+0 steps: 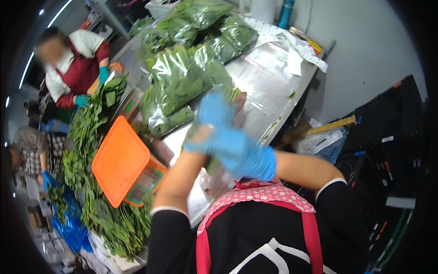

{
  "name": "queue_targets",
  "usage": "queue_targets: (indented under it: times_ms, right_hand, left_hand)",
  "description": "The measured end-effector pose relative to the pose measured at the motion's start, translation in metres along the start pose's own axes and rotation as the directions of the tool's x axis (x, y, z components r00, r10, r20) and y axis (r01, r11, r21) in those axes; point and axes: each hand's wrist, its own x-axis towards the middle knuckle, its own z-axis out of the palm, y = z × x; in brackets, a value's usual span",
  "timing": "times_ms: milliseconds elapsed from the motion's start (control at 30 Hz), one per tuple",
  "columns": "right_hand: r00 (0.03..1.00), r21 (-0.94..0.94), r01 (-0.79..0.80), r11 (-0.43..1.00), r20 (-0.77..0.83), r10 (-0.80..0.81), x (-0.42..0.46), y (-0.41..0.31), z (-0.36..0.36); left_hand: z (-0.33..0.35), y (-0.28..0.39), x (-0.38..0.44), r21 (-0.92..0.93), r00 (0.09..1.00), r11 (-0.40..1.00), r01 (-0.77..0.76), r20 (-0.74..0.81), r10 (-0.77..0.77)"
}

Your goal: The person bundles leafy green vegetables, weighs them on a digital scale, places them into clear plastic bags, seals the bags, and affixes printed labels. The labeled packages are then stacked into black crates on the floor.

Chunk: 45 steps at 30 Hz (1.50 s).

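Observation:
My left hand (217, 108), in a blue glove, reaches over the metal table (267, 99). My right hand (239, 150), gloved alike, crosses in front of its wrist. Both are motion-blurred, and their fingers cannot be made out. Under and around them show green stems (234, 93) and some clear film, seemingly a bag of leafy greens mostly hidden by the hands. Whether either hand grips it is unclear. Just beyond lies a clear plastic bag of leafy greens (181, 78), with more filled bags (229, 37) behind it.
An orange-lidded container (121, 161) stands at left, beside loose leafy greens (119, 222). Flat clear bags (263, 82) and printed paper strips (294, 48) lie on the table's right. Across the table, a person in green gloves (82, 100) handles greens. Black crates (386, 113) stand at right.

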Motion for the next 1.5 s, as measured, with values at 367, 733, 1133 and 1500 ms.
queue_targets:
  times_ms: [367, 733, 1133, 1500]
  right_hand:
    - [0.799, 0.357, -0.589, 0.725, 0.121, 0.590, 0.098, 0.034, -0.107]
    - [0.970, 0.057, -0.055, 0.997, 0.241, 0.039, 0.094, 0.019, -0.107]
    - [0.914, -0.159, 0.214, 0.964, 0.381, -0.140, 0.096, -0.014, -0.133]
    - [0.956, -0.197, -0.010, 0.980, 0.287, 0.067, 0.051, -0.014, -0.133]
  left_hand:
    - [-0.200, 0.003, -0.036, -0.709, 0.846, 0.684, 0.169, 0.461, 0.269]
    - [-0.178, -0.018, -0.049, -0.243, 0.846, 0.947, -0.209, 0.441, 0.300]
    - [-0.190, -0.014, -0.046, -0.125, 0.986, 0.989, -0.076, 0.138, 0.093]
    - [-0.165, 0.001, -0.085, -0.137, 0.881, 0.875, -0.465, -0.169, 0.442]
